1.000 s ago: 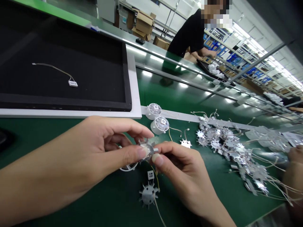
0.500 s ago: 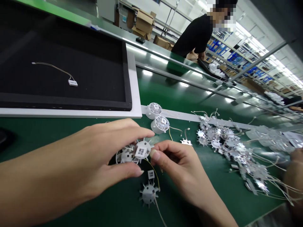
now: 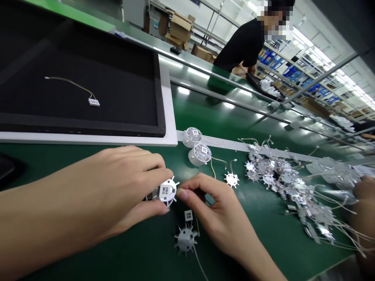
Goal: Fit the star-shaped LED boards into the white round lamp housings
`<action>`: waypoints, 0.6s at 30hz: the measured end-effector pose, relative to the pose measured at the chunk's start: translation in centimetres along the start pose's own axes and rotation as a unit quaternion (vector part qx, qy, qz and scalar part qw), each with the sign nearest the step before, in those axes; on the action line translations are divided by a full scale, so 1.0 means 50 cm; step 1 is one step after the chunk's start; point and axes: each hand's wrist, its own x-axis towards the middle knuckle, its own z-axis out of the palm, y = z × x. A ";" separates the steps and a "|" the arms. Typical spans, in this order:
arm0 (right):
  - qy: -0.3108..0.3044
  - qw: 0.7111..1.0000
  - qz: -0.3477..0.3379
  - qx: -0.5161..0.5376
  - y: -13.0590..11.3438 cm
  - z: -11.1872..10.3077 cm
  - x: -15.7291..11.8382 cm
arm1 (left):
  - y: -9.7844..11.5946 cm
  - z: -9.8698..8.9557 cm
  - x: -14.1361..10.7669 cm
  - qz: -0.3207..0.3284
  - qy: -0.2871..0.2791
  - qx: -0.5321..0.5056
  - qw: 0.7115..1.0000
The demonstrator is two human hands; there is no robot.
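Note:
My left hand (image 3: 137, 183) has its thumb and fingers closed around a spoked metal disc (image 3: 171, 195) that carries a white labelled block. Part of a pale round piece under that disc is hidden by the fingers. My right hand (image 3: 213, 203) pinches thumb against forefinger right beside the disc's edge; what lies between the fingertips I cannot make out. Below the hands, another spoked disc (image 3: 186, 239) lies flat with its own labelled block (image 3: 188, 216) and wires. Beyond the hands stand two white round housings (image 3: 199, 155) with discs in them.
A heap of spoked discs with wires (image 3: 281, 175) spreads over the right side, and one disc (image 3: 232, 179) lies apart from it. At left, a black tray (image 3: 159, 97) holds a wired block (image 3: 94, 102). A person (image 3: 243, 43) leans over the far side.
My left hand has closed in around the spoked disc, which has shifted a little left. My right hand has followed leftward, still pinched. A lone disc behind it now shows more fully.

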 end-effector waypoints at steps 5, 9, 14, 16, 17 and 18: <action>-0.005 0.999 -0.017 -0.034 0.009 0.007 0.001 | -0.011 0.010 -0.002 0.019 -0.016 0.010 1.000; -0.007 0.999 -0.023 -0.048 0.012 0.011 0.001 | -0.004 0.014 -0.001 0.000 -0.037 -0.007 0.999; -0.010 0.998 -0.023 -0.057 0.013 0.013 0.000 | 0.000 0.014 -0.004 -0.044 -0.059 -0.050 0.996; -0.010 0.998 -0.023 -0.061 0.013 0.013 0.000 | 0.000 0.012 -0.002 -0.032 -0.057 -0.053 0.996; -0.010 0.998 -0.023 -0.062 0.014 0.013 0.000 | 0.000 0.012 -0.001 -0.033 -0.054 -0.046 0.997; -0.010 0.998 -0.024 -0.063 0.014 0.013 0.001 | 0.002 0.011 0.001 -0.035 -0.053 -0.038 0.997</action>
